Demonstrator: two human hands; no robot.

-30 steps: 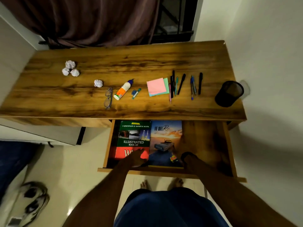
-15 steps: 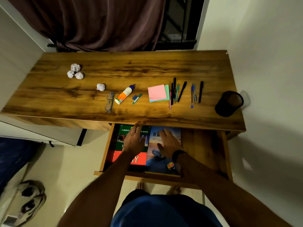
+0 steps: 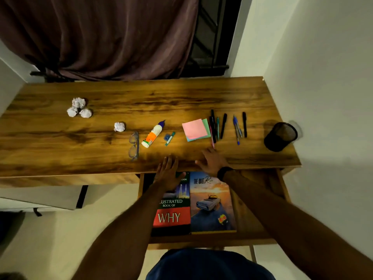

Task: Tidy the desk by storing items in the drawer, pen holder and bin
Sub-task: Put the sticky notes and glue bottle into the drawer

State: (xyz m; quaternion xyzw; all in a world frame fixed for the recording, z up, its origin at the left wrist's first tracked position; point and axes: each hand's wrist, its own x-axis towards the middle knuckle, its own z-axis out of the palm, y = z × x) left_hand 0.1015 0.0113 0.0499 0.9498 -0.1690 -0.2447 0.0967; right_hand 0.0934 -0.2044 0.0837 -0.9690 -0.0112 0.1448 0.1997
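Wooden desk (image 3: 101, 142) under a maroon curtain, drawer (image 3: 260, 209) pulled open with two books (image 3: 210, 203) inside. Left hand (image 3: 168, 171) and right hand (image 3: 212, 161) both flat, fingers spread, holding nothing, now up over the desk's front edge (off the book covers pressed half a second ago). Pens (image 3: 223, 126), sticky notes (image 3: 195, 129), glue (image 3: 152, 134) unmoved; pen holder (image 3: 279, 136) far right.

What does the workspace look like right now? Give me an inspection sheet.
Surface: wooden desk, drawer below pulled open.
Job's things: pens, sticky notes, glue bottle, spectacles, four paper balls; mesh pen holder looks empty; two books in drawer.
Clutter: small teal item, unclear.
Grippers: left hand, right hand open, reaching over desk edge.
Cables: nothing seen.
Surroundings: curtain, white wall; bin not seen.
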